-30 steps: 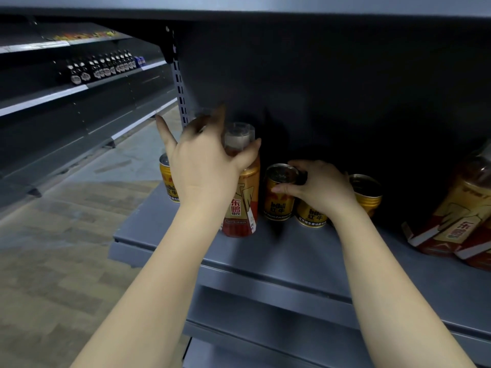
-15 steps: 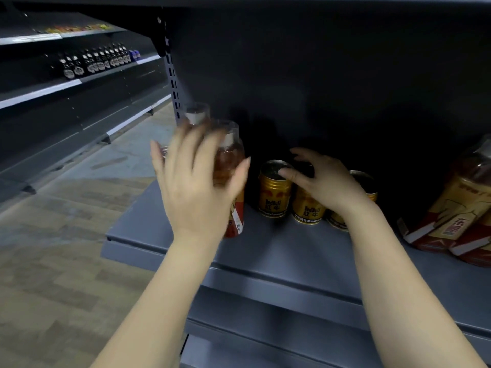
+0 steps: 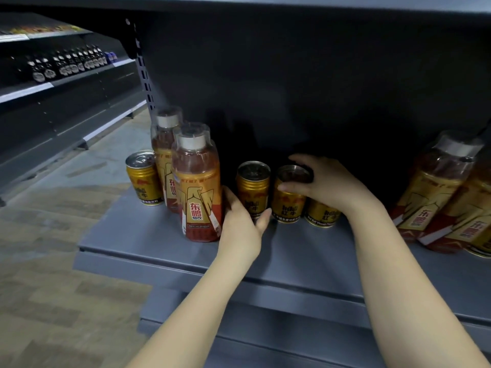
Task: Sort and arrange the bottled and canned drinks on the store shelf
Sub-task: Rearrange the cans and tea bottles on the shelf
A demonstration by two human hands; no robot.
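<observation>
Three amber drink bottles stand at the left of the grey shelf [image 3: 159, 243]; the front bottle [image 3: 198, 187] hides most of the two behind it [image 3: 164, 155]. A gold can [image 3: 143, 179] stands left of them. My left hand [image 3: 241, 224] lies low between the front bottle and a second gold can [image 3: 253, 189], fingers fairly straight beside the bottle and thumb in front of the can. My right hand [image 3: 326, 187] grips a third gold can [image 3: 289, 203] by its top rim. A fourth can [image 3: 321, 216] shows under that wrist.
More amber bottles [image 3: 435, 192] lean tilted at the shelf's right end. The shelf above hangs low over the drinks. Across the aisle on the left, another rack [image 3: 66, 65] carries a row of dark bottles. Wood-look floor lies below.
My left hand let go of the front bottle, now standing before the other two, and dropped to the gap beside the can. My right hand closed over a can's top.
</observation>
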